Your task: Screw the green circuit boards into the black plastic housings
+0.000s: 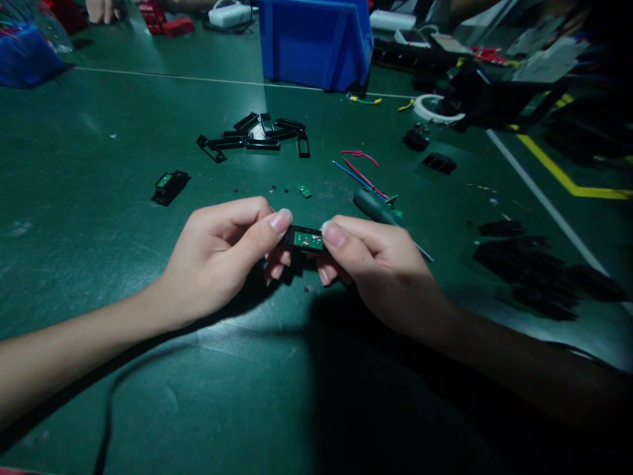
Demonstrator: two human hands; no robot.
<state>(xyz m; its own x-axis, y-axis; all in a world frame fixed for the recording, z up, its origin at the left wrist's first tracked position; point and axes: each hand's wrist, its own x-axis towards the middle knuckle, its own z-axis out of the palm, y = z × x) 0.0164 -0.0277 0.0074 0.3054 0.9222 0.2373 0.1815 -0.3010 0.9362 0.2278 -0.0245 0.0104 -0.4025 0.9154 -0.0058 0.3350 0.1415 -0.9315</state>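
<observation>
Between my two hands is a small black plastic housing with a green circuit board seated in it. My left hand pinches its left end between thumb and fingers. The right end is gripped by my right hand, its thumb pressing near the board's edge. Both hands' lower fingers curl beneath the piece and are partly hidden. Just beyond them lies a tiny loose green board. A screwdriver with a dark green handle lies behind my right hand, partly covered by it.
Several black rectangular frames lie in a loose pile ahead. A black housing with a green board sits at the left. Red and blue wires lie ahead on the right. A blue bin stands behind; black parts cluster at right.
</observation>
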